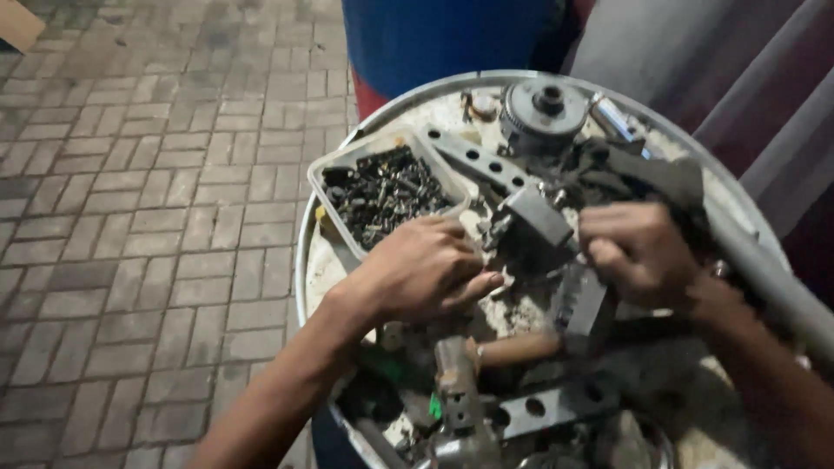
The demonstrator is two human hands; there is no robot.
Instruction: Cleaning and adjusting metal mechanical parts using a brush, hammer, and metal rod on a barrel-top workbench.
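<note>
A round metal drum top [323, 200] is covered with greasy metal parts. My left hand [417, 269] rests palm down on the pile, fingers pointing right, just below a pale plastic tub [347, 161] full of dark bolts and screws. My right hand [638, 252] curls its fingers around a dark metal part at the pile's centre right. A grey block-shaped piece [539, 215] lies between both hands. A round toothed gear [545, 111] sits at the far rim. Whether my left hand grips anything is hidden.
Flat perforated metal bars [473, 161] [556, 404] lie across the top, and a grey pipe [773, 278] runs along the right. A blue drum [434, 35] stands behind. Brick paving [148, 217] spreads to the left. Dark cloth hangs at the right.
</note>
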